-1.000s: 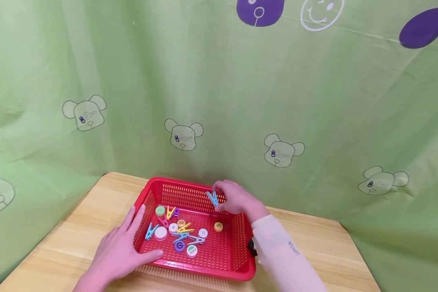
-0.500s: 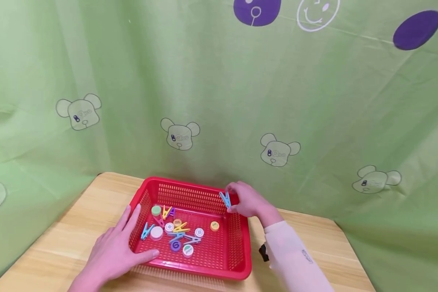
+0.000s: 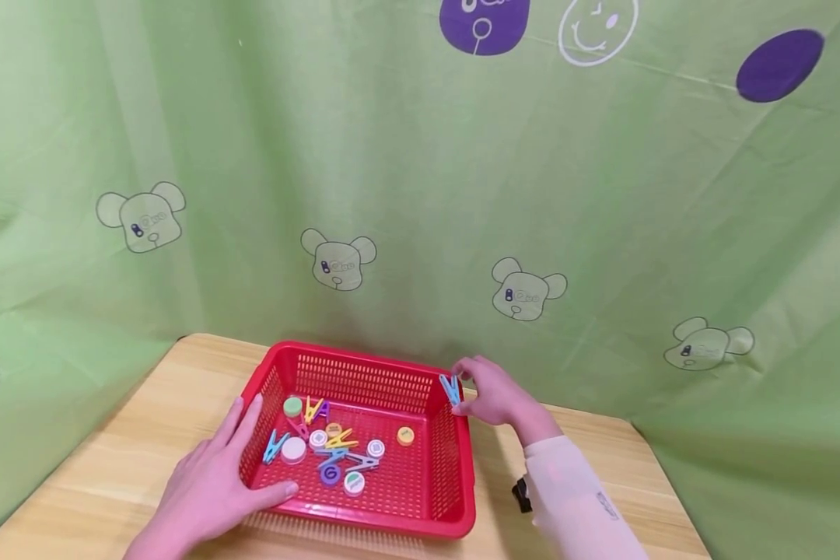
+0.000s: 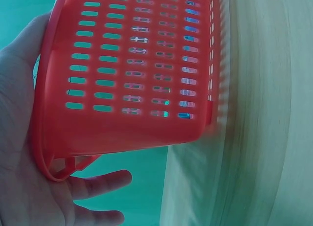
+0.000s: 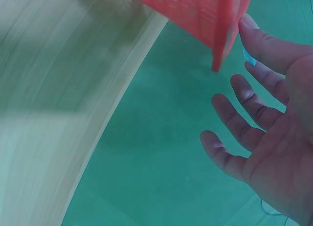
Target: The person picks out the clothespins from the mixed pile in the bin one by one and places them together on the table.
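A red plastic basket with slotted walls holds several small clothespins and round caps. My left hand rests on its front-left corner, fingers straight along the left rim and thumb over the front rim. In the left wrist view the palm lies against the basket's rim. At the back-right corner my right hand pinches a light blue clothespin between thumb and index finger, level with the rim. Only a small bit of the clothespin shows in the right wrist view; the other fingers are spread loosely.
Inside the basket lie a yellow clothespin, a blue clothespin, a yellow cap, a purple cap and a green cap. The basket stands on a wooden table, with a green curtain behind.
My right hand has carried the blue clothespin rightward from over the basket's back part to its back-right corner. The left hand stays on the basket; the view has shifted slightly.
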A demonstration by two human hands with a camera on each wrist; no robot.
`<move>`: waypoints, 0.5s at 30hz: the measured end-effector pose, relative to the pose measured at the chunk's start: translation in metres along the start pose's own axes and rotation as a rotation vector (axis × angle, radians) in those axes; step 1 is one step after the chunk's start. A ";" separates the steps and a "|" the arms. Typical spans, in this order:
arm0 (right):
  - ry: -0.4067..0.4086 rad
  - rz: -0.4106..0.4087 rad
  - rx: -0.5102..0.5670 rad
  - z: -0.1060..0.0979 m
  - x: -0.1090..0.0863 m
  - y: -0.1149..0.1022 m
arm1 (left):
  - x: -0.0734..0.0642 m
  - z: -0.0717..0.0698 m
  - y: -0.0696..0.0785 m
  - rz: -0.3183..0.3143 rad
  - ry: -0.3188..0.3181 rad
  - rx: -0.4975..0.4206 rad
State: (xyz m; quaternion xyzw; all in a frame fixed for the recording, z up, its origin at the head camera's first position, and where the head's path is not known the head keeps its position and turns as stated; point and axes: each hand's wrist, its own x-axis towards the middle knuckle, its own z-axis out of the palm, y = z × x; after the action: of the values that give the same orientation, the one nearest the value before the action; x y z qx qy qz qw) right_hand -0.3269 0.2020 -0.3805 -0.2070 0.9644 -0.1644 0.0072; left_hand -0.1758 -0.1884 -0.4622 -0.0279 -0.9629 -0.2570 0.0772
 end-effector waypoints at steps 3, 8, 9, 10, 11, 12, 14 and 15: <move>0.005 0.002 0.000 0.000 -0.003 0.006 | 0.000 0.000 -0.001 -0.004 -0.006 -0.002; 0.018 0.000 0.003 -0.001 -0.008 0.015 | 0.001 -0.001 -0.001 -0.007 -0.013 -0.010; 0.017 0.003 0.005 -0.001 -0.009 0.017 | 0.001 -0.001 -0.001 -0.007 -0.012 -0.011; 0.018 0.004 0.008 -0.001 -0.010 0.019 | 0.001 -0.001 -0.001 -0.006 -0.011 -0.011; 0.017 0.010 0.013 -0.001 -0.011 0.021 | 0.001 -0.001 -0.001 -0.005 -0.011 -0.011; 0.018 0.012 0.013 -0.001 -0.012 0.023 | 0.001 -0.001 -0.001 -0.005 -0.010 -0.011; 0.018 0.018 0.018 0.000 -0.014 0.026 | 0.001 -0.001 -0.001 -0.005 -0.010 -0.010; 0.017 0.022 0.018 0.000 -0.015 0.028 | 0.001 -0.001 -0.001 -0.006 -0.013 -0.010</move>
State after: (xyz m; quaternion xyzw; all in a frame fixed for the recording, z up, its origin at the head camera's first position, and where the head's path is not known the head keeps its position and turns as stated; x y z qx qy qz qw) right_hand -0.3246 0.2321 -0.3906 -0.1950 0.9651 -0.1746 0.0024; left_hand -0.1764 -0.1895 -0.4618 -0.0270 -0.9622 -0.2619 0.0700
